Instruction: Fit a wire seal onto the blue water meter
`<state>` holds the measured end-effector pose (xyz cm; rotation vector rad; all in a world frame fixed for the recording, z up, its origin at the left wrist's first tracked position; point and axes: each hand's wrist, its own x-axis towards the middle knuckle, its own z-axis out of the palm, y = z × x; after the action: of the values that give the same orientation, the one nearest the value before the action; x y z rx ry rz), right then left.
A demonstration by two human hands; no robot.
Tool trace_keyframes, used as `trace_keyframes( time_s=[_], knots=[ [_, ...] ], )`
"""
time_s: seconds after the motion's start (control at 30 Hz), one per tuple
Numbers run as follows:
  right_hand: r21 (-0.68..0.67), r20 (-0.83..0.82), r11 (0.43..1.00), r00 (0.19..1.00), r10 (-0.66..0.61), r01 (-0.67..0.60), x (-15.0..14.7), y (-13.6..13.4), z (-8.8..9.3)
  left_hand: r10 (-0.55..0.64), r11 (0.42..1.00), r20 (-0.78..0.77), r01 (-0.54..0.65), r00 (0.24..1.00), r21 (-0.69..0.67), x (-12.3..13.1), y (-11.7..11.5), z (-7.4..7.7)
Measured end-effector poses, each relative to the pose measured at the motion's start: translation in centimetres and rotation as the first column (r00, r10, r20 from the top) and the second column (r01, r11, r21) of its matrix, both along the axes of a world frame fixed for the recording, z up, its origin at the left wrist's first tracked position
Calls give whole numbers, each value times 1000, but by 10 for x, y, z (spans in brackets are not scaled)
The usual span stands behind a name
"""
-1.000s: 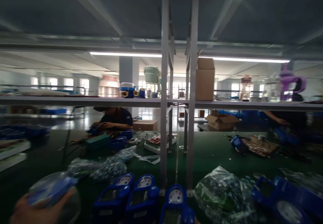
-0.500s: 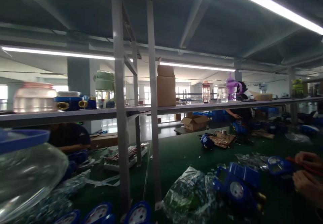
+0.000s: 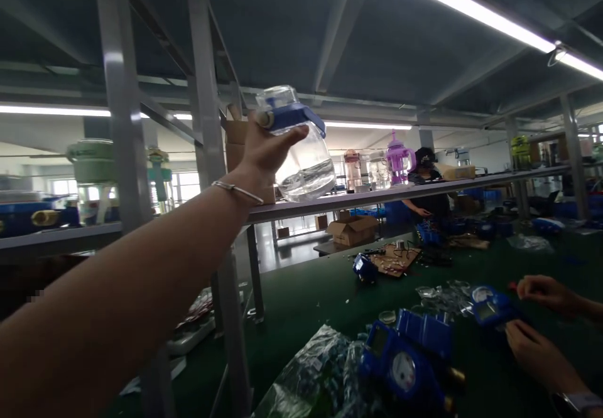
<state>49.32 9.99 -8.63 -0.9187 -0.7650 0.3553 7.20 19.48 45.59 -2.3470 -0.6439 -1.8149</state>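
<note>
My left hand (image 3: 269, 148) reaches up from the lower left, with a thin bracelet on its wrist. Its fingers are wrapped round the neck of a clear water bottle (image 3: 308, 164) with a blue collar and some water inside. The bottle tilts slightly at the front of the upper shelf (image 3: 301, 208); I cannot tell whether its base rests there. A cardboard box (image 3: 235, 139) stands just behind my hand. My right hand is out of view.
Metal posts (image 3: 207, 91) rise at the left. Other drink bottles, including a purple jug (image 3: 398, 159), line the shelf. Blue meters (image 3: 402, 368) and plastic bags (image 3: 311, 374) lie on the green bench (image 3: 292, 292). At right, a co-worker's hands (image 3: 541, 349) are at another meter.
The blue-collared bottle, close by at the lower left before, is now up at the shelf in my left hand, which has come into view. My view has turned rightward.
</note>
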Motion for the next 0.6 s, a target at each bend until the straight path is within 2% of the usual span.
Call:
trace_keyframes(
  time_s=[0.1,0.23,0.43,0.6],
  knots=[
    [20,144,1000,990,-11,8,15,7,-29,-18,999,-11,17,1000,-37,37,35,1],
    [19,144,999,989,-29,27,36,17,-56,107,990,-10,-107,994,-91,52,76,4],
    [-20,94,999,995,-23,25,48,21,-62,252,950,-25,-253,967,-186,50,115,10],
    [-33,205,999,978,-30,37,45,13,-52,322,926,11,-313,947,-209,47,134,6]
  ],
)
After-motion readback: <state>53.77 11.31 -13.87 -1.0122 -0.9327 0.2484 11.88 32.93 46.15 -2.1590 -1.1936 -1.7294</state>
